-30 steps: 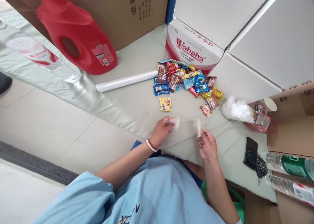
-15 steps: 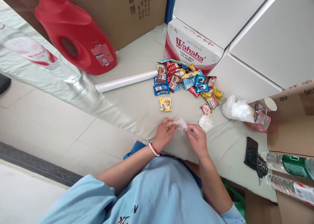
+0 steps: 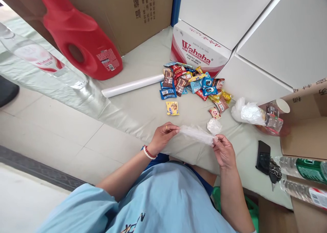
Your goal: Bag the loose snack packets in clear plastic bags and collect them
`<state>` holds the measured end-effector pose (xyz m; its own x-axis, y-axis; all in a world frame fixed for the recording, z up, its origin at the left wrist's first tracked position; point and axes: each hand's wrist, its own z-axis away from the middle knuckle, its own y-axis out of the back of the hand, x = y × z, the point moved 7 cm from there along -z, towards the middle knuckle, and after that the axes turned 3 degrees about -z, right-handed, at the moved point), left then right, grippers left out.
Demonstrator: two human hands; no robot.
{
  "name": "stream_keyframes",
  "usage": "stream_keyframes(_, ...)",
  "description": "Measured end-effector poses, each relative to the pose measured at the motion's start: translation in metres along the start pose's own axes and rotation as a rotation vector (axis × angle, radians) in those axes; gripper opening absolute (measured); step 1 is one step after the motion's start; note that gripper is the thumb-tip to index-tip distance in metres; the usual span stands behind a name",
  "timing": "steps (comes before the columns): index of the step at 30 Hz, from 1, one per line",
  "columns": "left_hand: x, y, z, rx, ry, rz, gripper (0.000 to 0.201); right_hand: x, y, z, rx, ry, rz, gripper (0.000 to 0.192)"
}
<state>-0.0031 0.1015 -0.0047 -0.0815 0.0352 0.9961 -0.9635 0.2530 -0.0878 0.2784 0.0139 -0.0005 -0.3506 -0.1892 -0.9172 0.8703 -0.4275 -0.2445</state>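
Clear plastic bag (image 3: pixel 196 134) — thin, crinkled, seemingly empty — stretched between both hands.

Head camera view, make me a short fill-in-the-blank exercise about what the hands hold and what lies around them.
1. The left hand and right hand stretch a clear plastic ____ between them.
2. The snack packets lie in front of a box printed ____.
3. The big jug is ____ in colour.
4. The phone lies to the person's ____.

Missing words: bag; Wahaha; red; right
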Motion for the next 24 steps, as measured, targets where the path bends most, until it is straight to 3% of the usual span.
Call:
stream_keyframes(4,0.028,0.001,0.012,-0.123,-0.258,-0.122,0.014,0.014,0.018,0.004,0.139,-0.028,-0.019,0.035)
stream_keyframes(7,0.042,-0.003,0.02,-0.19,-0.361,-0.204,0.017,0.019,0.028,0.004,0.198,-0.011,0.099,0.04)
stream_keyframes(9,0.046,-0.007,0.025,-0.218,-0.401,-0.232,0.018,0.013,0.035,0.005,0.246,0.06,0.232,0.043)
stream_keyframes(12,0.046,-0.011,0.031,-0.207,-0.443,-0.255,0.018,-0.018,0.039,0.017,0.387,0.306,0.52,0.04)
stream_keyframes(14,0.047,-0.014,0.033,-0.19,-0.469,-0.284,0.019,-0.041,0.017,0.029,0.324,0.517,0.699,0.035)
stream_keyframes(16,0.05,-0.017,0.034,-0.165,-0.496,-0.322,0.018,-0.049,-0.027,0.042,0.039,0.684,0.876,0.04)
stream_keyframes(18,0.058,-0.019,0.035,-0.119,-0.535,-0.374,0.015,-0.039,-0.073,0.057,-0.265,0.784,1.048,0.058)
stream_keyframes(19,0.063,-0.019,0.036,-0.095,-0.561,-0.398,0.014,-0.031,-0.09,0.062,-0.347,0.815,1.116,0.061)
stream_keyframes(21,0.072,-0.017,0.038,-0.054,-0.611,-0.425,0.013,-0.021,-0.107,0.063,-0.327,0.87,1.177,0.044)
stream_keyframes(24,0.076,-0.008,0.041,0.028,-0.597,-0.41,0.012,-0.029,-0.088,0.05,0.003,0.926,1.15,0.026)
